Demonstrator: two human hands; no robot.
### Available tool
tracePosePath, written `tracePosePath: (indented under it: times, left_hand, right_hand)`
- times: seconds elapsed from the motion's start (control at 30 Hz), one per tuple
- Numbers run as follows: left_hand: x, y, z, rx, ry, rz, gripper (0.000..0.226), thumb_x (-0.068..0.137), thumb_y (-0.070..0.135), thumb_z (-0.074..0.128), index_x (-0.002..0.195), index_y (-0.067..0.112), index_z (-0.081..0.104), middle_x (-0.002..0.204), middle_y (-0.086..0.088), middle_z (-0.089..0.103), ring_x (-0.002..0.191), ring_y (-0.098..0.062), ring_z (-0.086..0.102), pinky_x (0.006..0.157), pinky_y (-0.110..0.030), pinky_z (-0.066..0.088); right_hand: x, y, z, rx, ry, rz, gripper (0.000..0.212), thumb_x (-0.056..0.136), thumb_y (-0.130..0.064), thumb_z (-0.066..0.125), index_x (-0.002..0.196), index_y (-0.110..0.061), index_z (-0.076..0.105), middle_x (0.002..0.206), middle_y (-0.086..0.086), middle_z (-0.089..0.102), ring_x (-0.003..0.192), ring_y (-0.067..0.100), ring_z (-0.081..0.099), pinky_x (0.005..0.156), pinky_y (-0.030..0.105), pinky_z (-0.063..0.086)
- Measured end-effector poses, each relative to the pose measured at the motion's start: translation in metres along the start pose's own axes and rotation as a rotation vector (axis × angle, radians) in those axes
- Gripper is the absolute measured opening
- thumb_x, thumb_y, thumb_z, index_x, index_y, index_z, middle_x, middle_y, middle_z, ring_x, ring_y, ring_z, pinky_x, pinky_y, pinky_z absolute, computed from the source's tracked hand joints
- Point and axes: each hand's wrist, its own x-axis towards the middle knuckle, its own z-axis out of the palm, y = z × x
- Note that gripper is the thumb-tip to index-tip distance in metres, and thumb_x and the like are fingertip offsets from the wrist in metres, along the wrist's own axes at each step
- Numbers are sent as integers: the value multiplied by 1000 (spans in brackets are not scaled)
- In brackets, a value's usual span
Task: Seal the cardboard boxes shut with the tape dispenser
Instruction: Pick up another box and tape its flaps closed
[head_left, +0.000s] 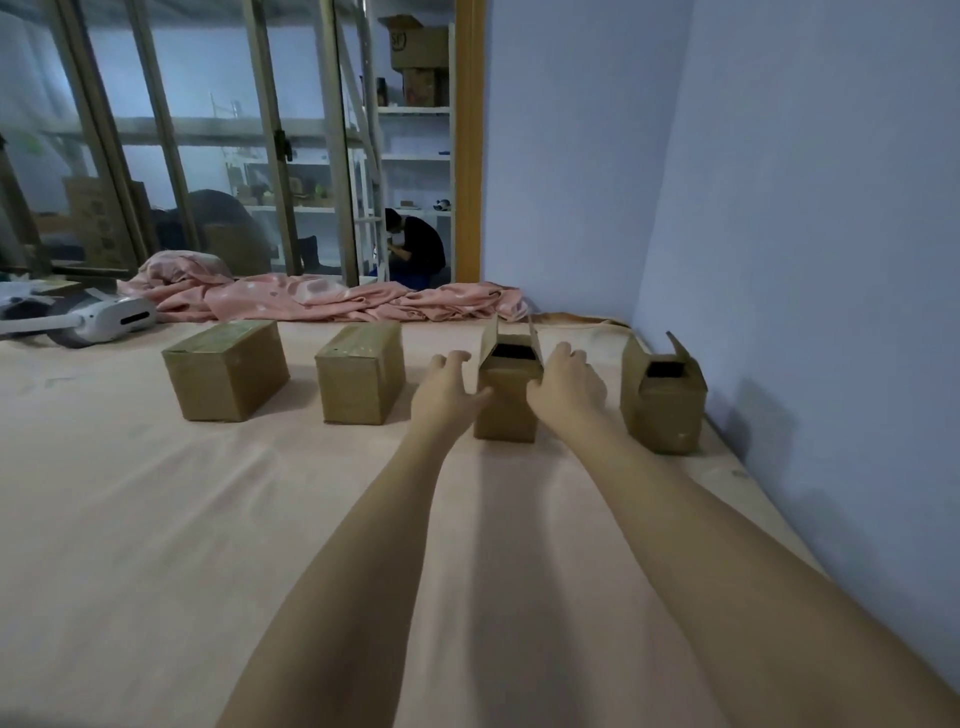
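Four small cardboard boxes stand in a row across the pink bed sheet. The far-left box (226, 370) and the second box (360, 378) have their tops closed. On the third box (506, 405) the flaps stand up and the inside shows dark. My left hand (448, 391) reaches beside its left side with fingers spread, thumb at the box's edge. On the other side, my right hand (567, 387) lies against the box, thumb on the front face. The fourth box (662, 410), near the wall, is also open-topped. No tape dispenser is in view.
A white headset-like device (111, 318) lies at the back left of the bed. A crumpled pink blanket (322, 300) runs along the far edge. A blue wall (805, 260) closes the right side. Beyond a glass partition, a person in black (415, 244) sits among shelves.
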Motion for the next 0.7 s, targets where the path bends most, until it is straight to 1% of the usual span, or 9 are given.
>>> tracePosePath:
  times: [0.1, 0.2, 0.27, 0.37, 0.43, 0.5, 0.57, 0.63, 0.7]
  left_hand:
    - [9, -1, 26, -126, -103, -143, 86, 77, 40, 73, 145, 16, 27, 144, -9, 33, 126, -27, 43, 99, -41, 42]
    - [17, -4, 40, -305, -190, -255, 103, 73, 42, 77, 149, 13, 14, 150, -10, 20, 136, -29, 30, 108, -41, 32]
    - [21, -6, 46, -368, -213, -249, 94, 76, 36, 76, 148, 11, 20, 146, -11, 27, 133, -29, 36, 108, -42, 34]
    - [23, -5, 48, -499, -173, -213, 63, 82, 17, 71, 135, 4, 40, 129, -15, 51, 118, -29, 52, 99, -44, 45]
    - [22, -3, 44, -523, -163, -229, 53, 86, 13, 66, 132, 2, 43, 121, -14, 57, 110, -26, 57, 92, -38, 50]
    - [17, 2, 37, -650, -178, -299, 43, 89, 10, 57, 130, 3, 46, 103, -9, 61, 89, -19, 61, 75, -27, 52]
    - [11, 10, 29, -766, -222, -369, 38, 89, 11, 51, 127, 6, 49, 87, -3, 59, 74, -14, 57, 72, -27, 49]
    - [4, 19, 19, -782, -281, -373, 37, 89, 14, 51, 126, 9, 49, 87, -2, 56, 78, -14, 55, 77, -31, 48]
    - [-4, 29, 6, -764, -347, -347, 37, 90, 21, 54, 126, 14, 48, 97, -3, 56, 89, -15, 56, 81, -32, 49]
  right_hand:
    - [8, 18, 17, 51, -106, 29, 43, 88, -26, 56, 121, -6, 38, 119, 15, 48, 103, 32, 55, 73, 36, 45]
    - [16, 23, 36, 197, -224, 61, 49, 86, -31, 58, 122, -5, 38, 119, 16, 49, 106, 34, 54, 85, 43, 50]
    - [21, 22, 47, 260, -236, 54, 50, 85, -34, 59, 120, -4, 40, 119, 17, 51, 106, 35, 55, 87, 44, 49]
    - [25, 19, 57, 330, -205, 51, 55, 84, -40, 60, 119, -3, 40, 118, 16, 53, 106, 34, 55, 85, 42, 49]
    - [26, 18, 59, 381, -193, 79, 62, 80, -45, 64, 120, -4, 40, 119, 14, 54, 106, 32, 56, 85, 41, 50]
    - [25, 17, 57, 417, -216, 111, 76, 71, -50, 70, 123, -5, 38, 121, 11, 51, 109, 31, 55, 88, 42, 49]
    - [21, 14, 54, 407, -219, 146, 93, 62, -54, 77, 127, -6, 32, 124, 11, 45, 113, 30, 51, 90, 41, 48]
    - [17, 10, 48, 428, -175, 225, 105, 56, -56, 80, 131, -6, 27, 128, 12, 41, 116, 31, 47, 91, 39, 45]
    - [11, 7, 36, 541, -154, 368, 107, 55, -56, 81, 133, -8, 25, 132, 12, 39, 120, 30, 45, 93, 40, 44]
